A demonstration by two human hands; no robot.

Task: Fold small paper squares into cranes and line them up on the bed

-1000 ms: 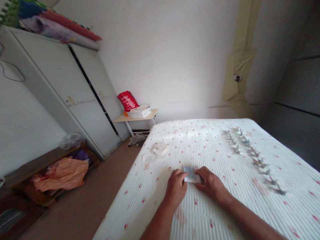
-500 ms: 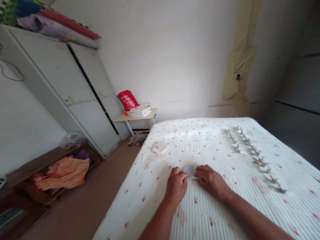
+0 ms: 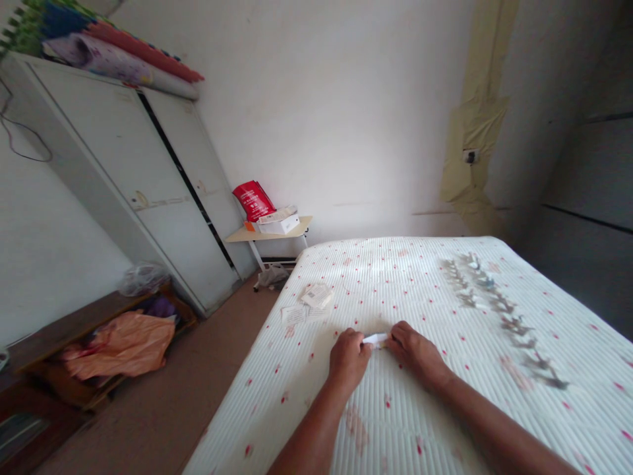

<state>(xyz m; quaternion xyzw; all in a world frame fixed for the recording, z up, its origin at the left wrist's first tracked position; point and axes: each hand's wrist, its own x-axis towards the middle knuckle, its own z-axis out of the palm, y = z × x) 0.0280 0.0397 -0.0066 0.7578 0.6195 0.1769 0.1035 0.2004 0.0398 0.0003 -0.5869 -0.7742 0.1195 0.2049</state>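
Note:
A small piece of paper (image 3: 376,339), white on the side facing me and folded or bent, is stretched between my two hands just over the mattress. My left hand (image 3: 348,355) pinches its left end, and my right hand (image 3: 414,349) grips the right end, both with fingers closed. Ahead and to the left lie several loose printed paper pieces (image 3: 316,295), partly overlapping. Over on the right, small folded paper figures (image 3: 514,323) stand in two rows; their exact shape is too small to tell.
The white quilted mattress (image 3: 386,409) with red dots fills the space before me. Past its far left corner, a small table (image 3: 237,235) carries a white box (image 3: 279,224) and a red bag (image 3: 253,200). A grey cabinet (image 3: 163,191) stands left, near a low wooden bench with an orange plastic bag (image 3: 123,343).
The paper between my hands has turned from its grey printed face to a white, narrower one. My right hand has tilted up slightly; both hands stay closed on it.

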